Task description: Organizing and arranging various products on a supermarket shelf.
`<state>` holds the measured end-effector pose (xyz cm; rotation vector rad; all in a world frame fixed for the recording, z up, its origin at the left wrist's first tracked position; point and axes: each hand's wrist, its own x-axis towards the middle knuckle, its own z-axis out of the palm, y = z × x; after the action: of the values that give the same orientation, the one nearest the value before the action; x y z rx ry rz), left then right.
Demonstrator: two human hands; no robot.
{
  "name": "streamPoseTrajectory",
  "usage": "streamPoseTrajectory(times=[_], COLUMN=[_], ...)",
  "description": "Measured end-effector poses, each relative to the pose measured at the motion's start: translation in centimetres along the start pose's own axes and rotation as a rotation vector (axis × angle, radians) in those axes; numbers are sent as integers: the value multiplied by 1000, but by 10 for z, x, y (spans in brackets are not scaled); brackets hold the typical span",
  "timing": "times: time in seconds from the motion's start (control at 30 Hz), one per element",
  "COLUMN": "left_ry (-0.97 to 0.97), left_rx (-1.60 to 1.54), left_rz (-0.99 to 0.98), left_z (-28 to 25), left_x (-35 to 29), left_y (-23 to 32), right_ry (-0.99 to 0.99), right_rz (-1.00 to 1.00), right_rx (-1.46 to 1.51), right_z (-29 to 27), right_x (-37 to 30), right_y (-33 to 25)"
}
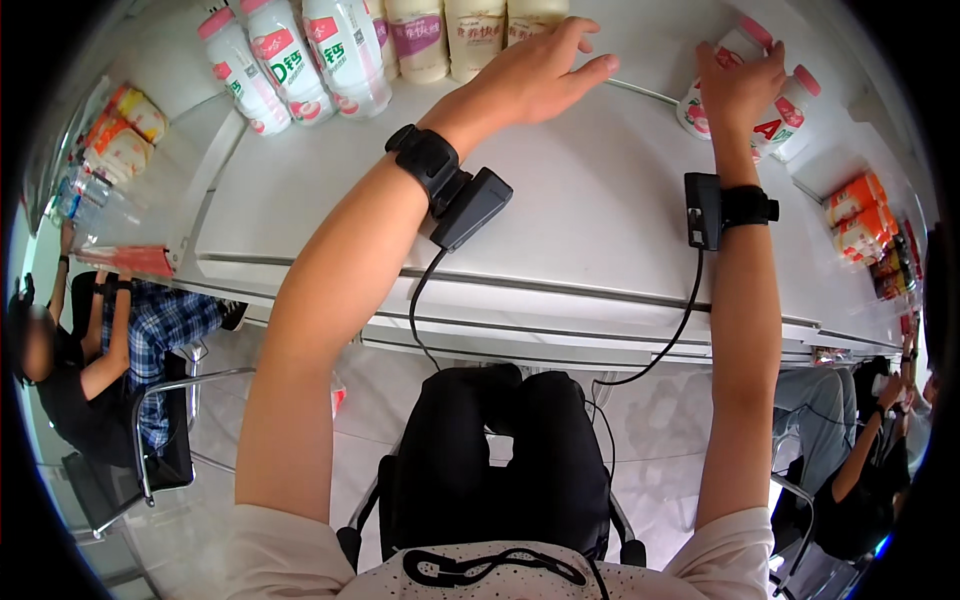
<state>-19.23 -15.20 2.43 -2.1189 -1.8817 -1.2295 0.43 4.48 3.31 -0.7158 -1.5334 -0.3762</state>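
At the far right of the white tabletop (590, 210), my right hand (742, 88) is closed round a white plastic bottle (692, 110) with a pink cap, hiding much of its body. A second pink-capped white bottle (783, 120) stands just right of that hand. My left hand (535, 75) hovers near the far middle, its fingers stretched out and nothing in them. Beside its fingertips are cream bottles with coloured labels (475, 40), one partly hidden by the hand. Three white bottles with pink caps (288, 65) stand in a row at the far left.
Both wrists carry black strapped devices (472, 208) with cables running down toward my lap. Side partitions flank the table. Past them are orange packages (865, 225) on the right and more packages (125, 140) on the left. Seated people (90, 370) work on both sides.
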Motion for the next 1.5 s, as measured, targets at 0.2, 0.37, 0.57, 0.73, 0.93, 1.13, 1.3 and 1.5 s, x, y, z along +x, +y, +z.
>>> streamPoseTrajectory(times=[0.2, 0.37, 0.57, 0.73, 0.93, 1.13, 1.3, 1.5], left_ry=[2, -58, -68, -67, -26, -71, 38, 156], left_rx=[16, 63, 78, 55, 100, 52, 111, -61], left_rz=[12, 31, 65, 66, 135, 75, 111, 167], left_z=[2, 3, 1, 4, 5, 9, 8, -14], left_x=[2, 0, -1, 0, -1, 1, 1, 6], left_y=[0, -2, -7, -5, -12, -13, -14, 19], right_ry=[-229, -395, -400, -554, -833, -1063, -1105, -1061], right_rz=[330, 326, 317, 258, 135, 314, 240, 292], right_rx=[162, 274, 532, 772, 659, 487, 603, 851], right_z=[6, 3, 2, -1, -6, -15, -14, 0], right_x=[1, 0, -7, -16, -17, -17, -23, -40], right_y=[23, -16, -30, -45, -50, -53, -61, -58])
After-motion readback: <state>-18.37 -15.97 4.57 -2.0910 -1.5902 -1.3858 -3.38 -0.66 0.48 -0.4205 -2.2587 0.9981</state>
